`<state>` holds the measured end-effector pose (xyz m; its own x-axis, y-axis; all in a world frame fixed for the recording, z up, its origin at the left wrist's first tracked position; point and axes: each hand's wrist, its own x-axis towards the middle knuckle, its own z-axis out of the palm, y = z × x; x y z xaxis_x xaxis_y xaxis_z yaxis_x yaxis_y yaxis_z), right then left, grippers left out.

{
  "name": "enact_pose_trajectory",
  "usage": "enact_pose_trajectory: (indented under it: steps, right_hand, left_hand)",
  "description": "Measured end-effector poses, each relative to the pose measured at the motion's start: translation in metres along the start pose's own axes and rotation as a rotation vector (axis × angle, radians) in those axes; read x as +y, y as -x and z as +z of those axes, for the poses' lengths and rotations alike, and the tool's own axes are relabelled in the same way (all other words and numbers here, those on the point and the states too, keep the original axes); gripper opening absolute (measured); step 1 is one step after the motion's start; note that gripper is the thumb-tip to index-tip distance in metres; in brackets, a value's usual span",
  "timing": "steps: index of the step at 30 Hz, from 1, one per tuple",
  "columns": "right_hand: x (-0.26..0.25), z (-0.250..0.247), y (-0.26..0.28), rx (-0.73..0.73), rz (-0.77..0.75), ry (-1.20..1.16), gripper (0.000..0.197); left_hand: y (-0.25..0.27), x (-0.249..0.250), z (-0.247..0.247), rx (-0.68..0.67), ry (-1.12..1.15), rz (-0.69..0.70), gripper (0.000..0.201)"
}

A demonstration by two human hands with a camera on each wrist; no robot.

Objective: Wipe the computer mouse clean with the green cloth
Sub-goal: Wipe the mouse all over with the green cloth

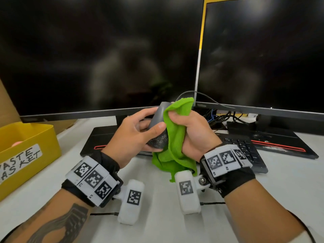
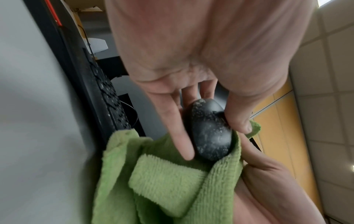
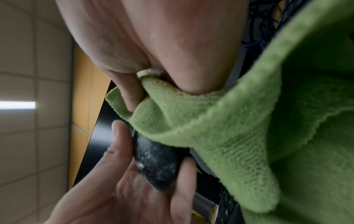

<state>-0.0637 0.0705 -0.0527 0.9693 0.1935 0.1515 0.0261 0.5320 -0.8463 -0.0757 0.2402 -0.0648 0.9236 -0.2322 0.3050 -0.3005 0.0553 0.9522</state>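
Note:
My left hand (image 1: 140,127) holds a dark grey computer mouse (image 1: 158,127) up above the desk, thumb on one side and fingers on the other. White specks dust the mouse's rounded end (image 2: 209,133) (image 3: 157,160). My right hand (image 1: 189,130) grips a bunched green cloth (image 1: 175,137) and presses it against the mouse's right side. The loose cloth (image 2: 166,175) hangs down below both hands. The cloth (image 3: 229,136) covers the far part of the mouse in the right wrist view. The mouse's cable (image 1: 201,95) arcs back toward the monitors.
Two dark monitors (image 1: 98,55) (image 1: 263,53) stand close behind my hands. A black keyboard (image 1: 245,149) lies at the right, partly under my right wrist. A yellow waste basket (image 1: 26,151) sits at the left edge. Tangled cables (image 1: 220,118) lie behind the keyboard.

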Motion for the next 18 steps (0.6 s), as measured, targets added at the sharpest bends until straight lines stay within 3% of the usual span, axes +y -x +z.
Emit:
enact_pose_trajectory:
  steps: [4,9,14,18]
  right_hand:
    - [0.0017,0.0036,-0.005,0.125,-0.118,0.155,0.016]
    - [-0.0011,0.0039,-0.0048,0.233,-0.155,0.185,0.025]
    - [-0.0013,0.0038,-0.0043,0.23,-0.13,0.141,0.028]
    - [0.0008,0.0036,-0.0056,0.129,-0.142,0.135,0.027]
  left_hand:
    - [0.0008,-0.0009,0.0031,-0.016,-0.027,0.003,0.066]
    - [0.0032,0.0008,0.0033,-0.049,-0.046,0.0,0.07]
    - [0.0044,0.0013,0.0014,-0.029,-0.072,0.028,0.071]
    - [0.0024,0.0,0.0007,0.029,-0.085,0.037,0.063]
